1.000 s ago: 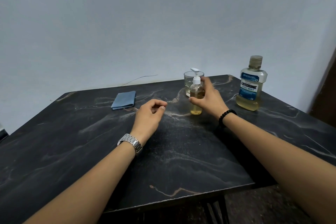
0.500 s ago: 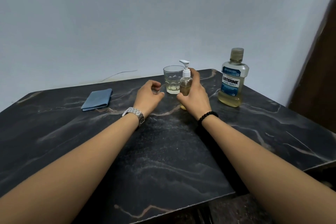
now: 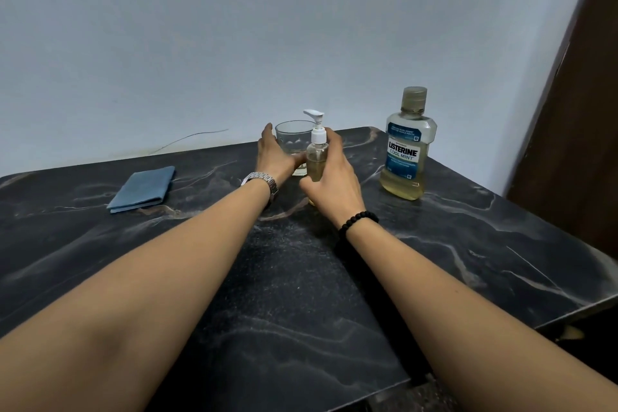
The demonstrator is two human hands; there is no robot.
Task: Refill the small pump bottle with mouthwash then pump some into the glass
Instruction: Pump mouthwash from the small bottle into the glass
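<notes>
My right hand point(image 3: 334, 191) has its grip wrapped around the small pump bottle point(image 3: 317, 160), upright on the dark surface point(image 3: 301, 278). My left hand point(image 3: 276, 157) cups the glass point(image 3: 294, 140) just behind it. The mouthwash bottle point(image 3: 406, 147) stands to the right, apart.

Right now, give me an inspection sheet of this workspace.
Surface: dark marbled table, pale veins.
Job's things: small pump bottle upright, yellowish liquid inside; glass just behind it, a little liquid at the bottom; mouthwash bottle capped, at the right.
Clutter: folded blue cloth at the left.
Grips: right hand grips the pump bottle; left hand is at the glass's side.
Cables: thin wire along the wall.
Surroundings: pale wall, brown door at the right.
</notes>
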